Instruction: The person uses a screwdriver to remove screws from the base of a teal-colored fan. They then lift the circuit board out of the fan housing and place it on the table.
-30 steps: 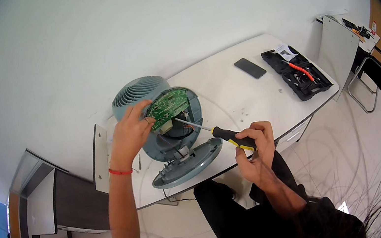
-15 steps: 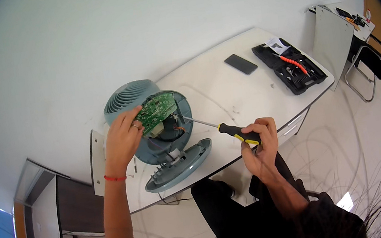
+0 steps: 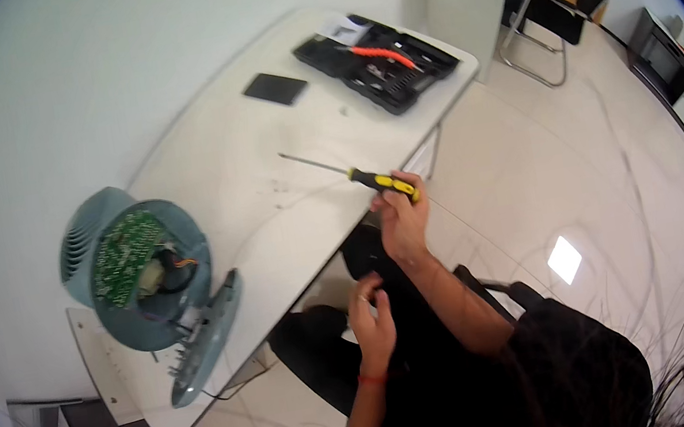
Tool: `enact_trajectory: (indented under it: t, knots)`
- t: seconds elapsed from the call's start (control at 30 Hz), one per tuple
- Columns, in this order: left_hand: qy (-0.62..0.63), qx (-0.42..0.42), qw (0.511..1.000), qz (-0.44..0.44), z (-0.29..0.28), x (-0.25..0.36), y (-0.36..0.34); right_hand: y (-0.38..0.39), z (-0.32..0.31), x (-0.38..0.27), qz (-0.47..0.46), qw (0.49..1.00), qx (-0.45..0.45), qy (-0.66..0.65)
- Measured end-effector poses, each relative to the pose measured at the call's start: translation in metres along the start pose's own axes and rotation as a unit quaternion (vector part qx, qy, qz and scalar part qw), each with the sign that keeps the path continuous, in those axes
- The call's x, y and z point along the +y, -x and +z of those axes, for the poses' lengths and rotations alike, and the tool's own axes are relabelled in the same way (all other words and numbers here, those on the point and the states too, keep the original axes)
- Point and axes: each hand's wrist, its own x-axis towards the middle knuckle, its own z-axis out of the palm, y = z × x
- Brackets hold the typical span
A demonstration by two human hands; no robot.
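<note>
My right hand (image 3: 404,226) is wrapped round the black and yellow handle of a screwdriver (image 3: 368,180), whose long shaft points left over the table. In front of my body is my left hand (image 3: 369,325), with curled fingers and a ring; anything small between them cannot be made out. At the left of the table stands an opened grey-green fan housing (image 3: 197,268) with a slatted grille (image 3: 87,240). Inside sit a green circuit board (image 3: 127,252) and some wires (image 3: 184,262). A separate curved cover (image 3: 217,336) leans beside the housing, its inner side showing plastic posts.
On the white table (image 3: 271,216) lie a dark phone (image 3: 276,89) and an open black tool case (image 3: 376,92) holding an orange-red flexible shaft (image 3: 384,55). A second desk (image 3: 461,2) and a black chair (image 3: 559,27) stand farther right.
My left hand has let go of the circuit board and drawn back to my body. The screwdriver has come away from the fan housing in my right hand. My view has turned right.
</note>
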Motion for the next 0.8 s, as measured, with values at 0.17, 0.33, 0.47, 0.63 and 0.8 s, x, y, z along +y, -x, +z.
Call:
enact_trajectory:
  t: [0.17,0.33,0.47,0.63,0.8]
  knots:
    - [-0.036,0.006,0.998,-0.055,0.02,-0.115,-0.005,-0.03,-0.055,-0.069,-0.036,0.997,-0.062,-0.011]
    - [0.072,-0.046,0.976,-0.201,0.012,-0.187,-0.016,-0.034,-0.103,-0.136,-0.016,0.999,-0.035,-0.021]
    - [-0.118,-0.23,0.93,-0.262,0.009,-0.224,0.018,-0.025,-0.117,-0.15,0.033,0.999,-0.015,-0.006]
    - [-0.099,-0.233,0.915,-0.314,0.013,-0.19,0.045,-0.02,-0.117,-0.148,0.055,0.997,-0.041,-0.029]
    - [-0.132,-0.215,0.923,-0.29,0.007,-0.17,0.061,-0.015,-0.104,-0.132,0.119,0.987,-0.1,-0.038]
